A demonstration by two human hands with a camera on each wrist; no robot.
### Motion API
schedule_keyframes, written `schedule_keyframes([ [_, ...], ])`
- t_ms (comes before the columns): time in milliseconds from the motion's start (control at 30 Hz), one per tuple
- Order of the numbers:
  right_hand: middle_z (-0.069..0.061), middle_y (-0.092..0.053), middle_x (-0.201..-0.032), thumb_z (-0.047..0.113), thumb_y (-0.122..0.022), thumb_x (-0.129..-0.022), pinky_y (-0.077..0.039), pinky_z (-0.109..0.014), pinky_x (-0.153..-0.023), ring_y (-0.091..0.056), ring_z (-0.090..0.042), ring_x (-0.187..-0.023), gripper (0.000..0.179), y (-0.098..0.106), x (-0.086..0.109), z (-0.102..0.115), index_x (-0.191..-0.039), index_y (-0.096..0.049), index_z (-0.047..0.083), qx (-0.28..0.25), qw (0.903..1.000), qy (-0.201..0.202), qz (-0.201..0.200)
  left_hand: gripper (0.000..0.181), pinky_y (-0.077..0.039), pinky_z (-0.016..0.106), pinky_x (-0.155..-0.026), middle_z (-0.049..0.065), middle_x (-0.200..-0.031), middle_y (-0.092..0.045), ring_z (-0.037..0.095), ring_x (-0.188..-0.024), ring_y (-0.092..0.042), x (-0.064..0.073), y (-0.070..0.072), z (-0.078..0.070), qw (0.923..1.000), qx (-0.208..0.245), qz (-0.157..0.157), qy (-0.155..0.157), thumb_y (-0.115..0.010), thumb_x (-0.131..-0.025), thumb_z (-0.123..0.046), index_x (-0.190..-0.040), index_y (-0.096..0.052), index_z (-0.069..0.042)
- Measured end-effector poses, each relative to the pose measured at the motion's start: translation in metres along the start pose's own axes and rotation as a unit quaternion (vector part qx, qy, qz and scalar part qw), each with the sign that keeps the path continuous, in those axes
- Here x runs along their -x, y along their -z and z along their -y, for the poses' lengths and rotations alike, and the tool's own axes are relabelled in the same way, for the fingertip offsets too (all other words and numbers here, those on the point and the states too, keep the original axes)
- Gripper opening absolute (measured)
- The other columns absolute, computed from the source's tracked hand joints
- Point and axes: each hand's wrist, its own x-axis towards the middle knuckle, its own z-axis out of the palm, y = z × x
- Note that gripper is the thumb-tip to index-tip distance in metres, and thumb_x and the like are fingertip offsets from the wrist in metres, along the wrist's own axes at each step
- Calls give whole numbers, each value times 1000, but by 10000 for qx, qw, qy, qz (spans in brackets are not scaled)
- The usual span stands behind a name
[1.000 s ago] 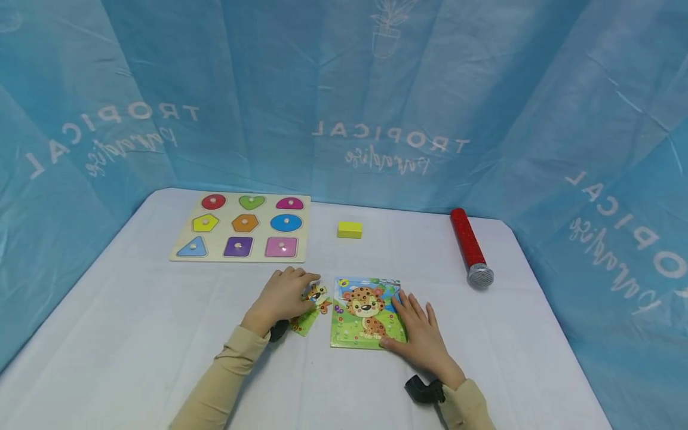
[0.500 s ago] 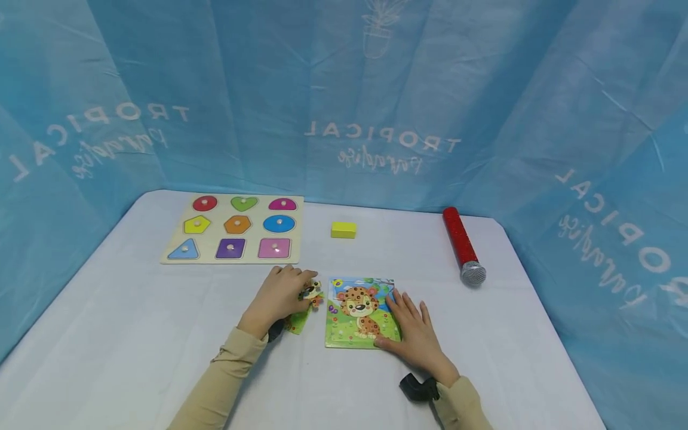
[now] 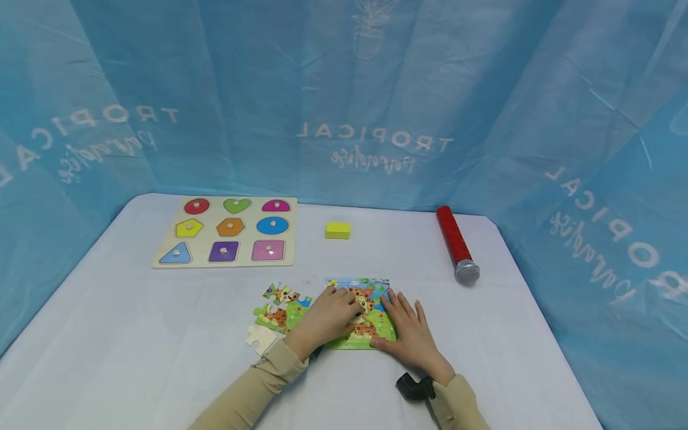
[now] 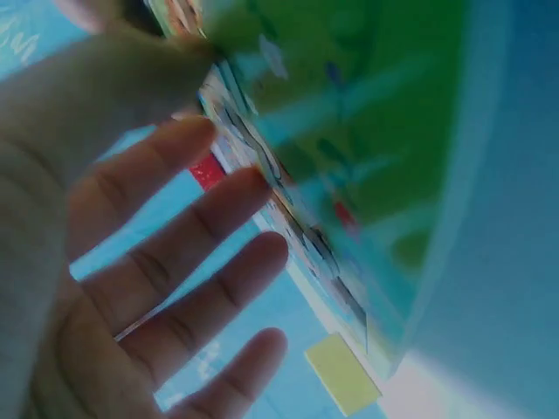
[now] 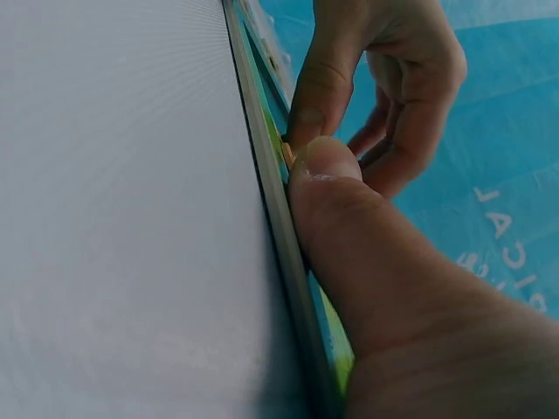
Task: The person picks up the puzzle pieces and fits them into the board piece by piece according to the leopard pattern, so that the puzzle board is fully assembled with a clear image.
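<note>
A square jigsaw board point(image 3: 384, 325) with a cartoon leopard on a green and blue ground lies in front of me. My left hand point(image 3: 329, 316) reaches over its left half and covers part of the picture. Its thumb and forefinger pinch a small puzzle piece point(image 5: 286, 154) down at the board's surface, mostly hidden by the fingertips. Along the right edge rests my right hand point(image 3: 412, 340), fingers spread and nearly straight, with the thumb at the lower right corner. Loose jigsaw pieces point(image 3: 275, 318) lie left of the board, one of them pale side up point(image 3: 261, 337).
A wooden shape board point(image 3: 247, 239) with knobbed coloured shapes lies at the back left. Behind the jigsaw stands a yellow block point(image 3: 337, 230). A red microphone point(image 3: 457, 242) with a silver head lies at the back right. A blue curtain point(image 3: 258, 107) surrounds the white table.
My left hand has moved right, from the loose pieces onto the jigsaw board, uncovering the pieces. My right hand stays at the board's right edge. The head view has shifted slightly.
</note>
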Motion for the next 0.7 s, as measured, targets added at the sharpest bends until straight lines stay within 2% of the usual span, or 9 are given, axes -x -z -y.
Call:
schedule_keyframes([
  [100,-13,-27,-159,56,-67,-81,-5,-61,-117,-20,-36,-148,91,0,-1,0,-151,-33,10,77,9999,73,-81,21,-51,34,-84,-6,-98,-67,14,-94,-62,0,-2,1,9998,-157,-45,102,-74,-83,-36,-101,-73,-26],
  [233,-13,-28,-159,56,-68,-81,-6,-62,-116,-22,-37,-148,91,-1,-1,0,-151,-33,9,64,9998,107,-135,17,-49,32,-77,-5,-94,-66,14,-88,-60,2,-4,3,9993,-163,-342,9,-75,-82,-34,-97,-73,-25],
  [433,-14,-27,-159,57,-67,-81,-5,-62,-117,-20,-37,-148,92,-3,-1,-1,-152,-32,10,20,10000,53,-76,21,-49,33,-77,-2,-88,-64,17,-84,-58,2,-4,4,9981,-79,-602,-25,-76,-78,-28,-98,-71,-22],
  [533,-13,-27,-159,57,-67,-80,-5,-61,-117,-21,-37,-148,92,-3,-1,-2,-152,-32,10,56,9999,50,-108,23,-50,34,-78,-2,-90,-64,17,-85,-59,1,-7,4,9985,-83,-516,166,-76,-79,-29,-100,-71,-22],
  [700,-14,-27,-159,57,-67,-81,-5,-62,-117,-21,-38,-148,92,-4,-1,-1,-152,-32,10,21,9999,90,-110,35,-48,36,-82,0,-104,-61,18,-95,-55,4,-8,7,9990,208,108,374,-70,-86,-44,-114,-69,-23],
])
